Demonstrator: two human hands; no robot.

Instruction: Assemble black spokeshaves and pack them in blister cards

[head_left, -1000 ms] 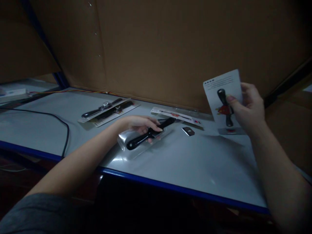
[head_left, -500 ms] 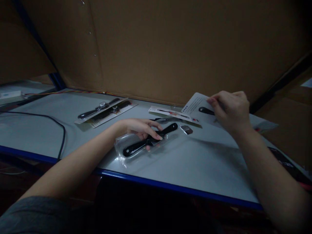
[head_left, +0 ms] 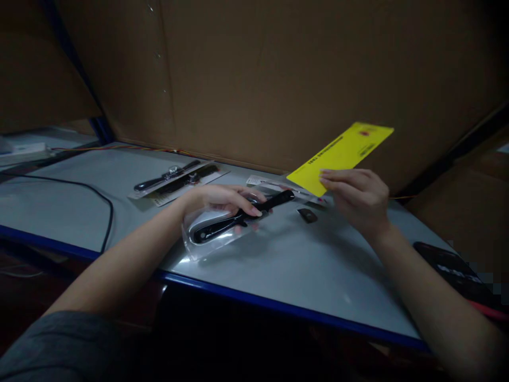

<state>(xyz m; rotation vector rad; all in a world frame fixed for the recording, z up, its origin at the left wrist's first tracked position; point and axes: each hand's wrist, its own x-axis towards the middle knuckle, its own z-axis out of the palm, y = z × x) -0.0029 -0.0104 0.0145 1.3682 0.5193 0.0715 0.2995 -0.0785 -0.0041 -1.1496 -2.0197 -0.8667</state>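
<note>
My left hand (head_left: 234, 201) is closed around a black-handled tool (head_left: 217, 229) and the clear plastic blister shell (head_left: 193, 249) about it, just above the table. The tool's far end points to the right; its middle is hidden by my fingers. My right hand (head_left: 358, 199) pinches a yellow printed card (head_left: 338, 159) at its lower edge, raised above the table and tilted. A small dark metal piece (head_left: 307, 215) lies on the table between my hands. Behind the left hand's tool lies another carded pack (head_left: 254, 181), partly covered.
Further carded packs with black-handled tools (head_left: 159, 183) lie at the back left. A black cable (head_left: 109, 212) runs over the left side of the grey table (head_left: 278, 281). A dark object (head_left: 453, 270) lies at the right edge. A cardboard wall (head_left: 254, 79) stands behind.
The card in my right hand has turned from its white printed side to its yellow side and moved up. My left hand keeps its hold on the tool and shell.
</note>
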